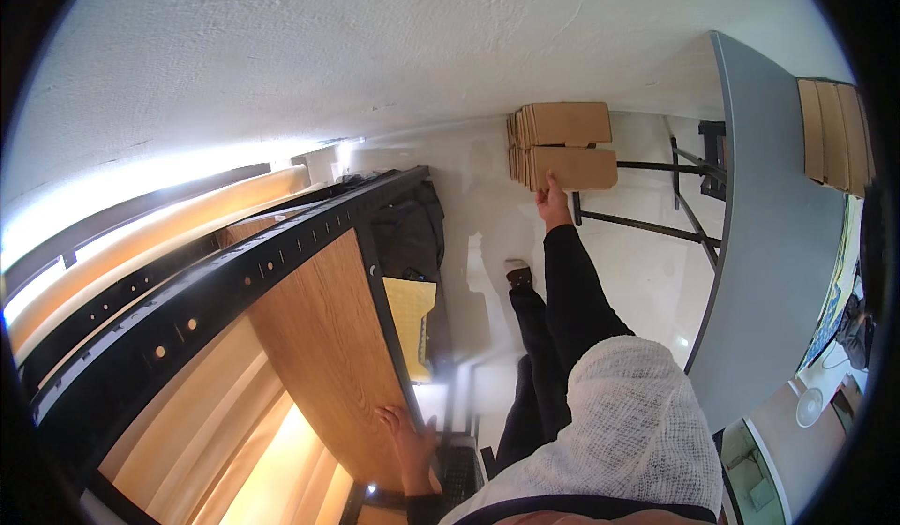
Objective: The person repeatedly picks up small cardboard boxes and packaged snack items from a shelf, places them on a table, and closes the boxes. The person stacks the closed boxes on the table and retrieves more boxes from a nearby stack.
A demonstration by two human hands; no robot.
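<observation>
My right hand (553,205) reaches out with one finger extended over the near edge of a stack of flattened cardboard pieces (580,168). Whether it grips them or only touches them, I cannot tell. Beside this stack, nearer the wall, lies a second similar cardboard stack (571,123). My left hand (406,437) rests with its fingers apart on the edge of a wood-grain shelf board (334,328), which sits in a black perforated metal frame (232,286).
A grey tabletop (763,244) on black metal legs (650,225) stands at right, with more cardboard (835,131) on it. Yellow sheet material (408,321) and dark fabric (411,226) are beyond the shelf board. A textured wall (422,40) runs along the top; curtains (246,448) hang at left.
</observation>
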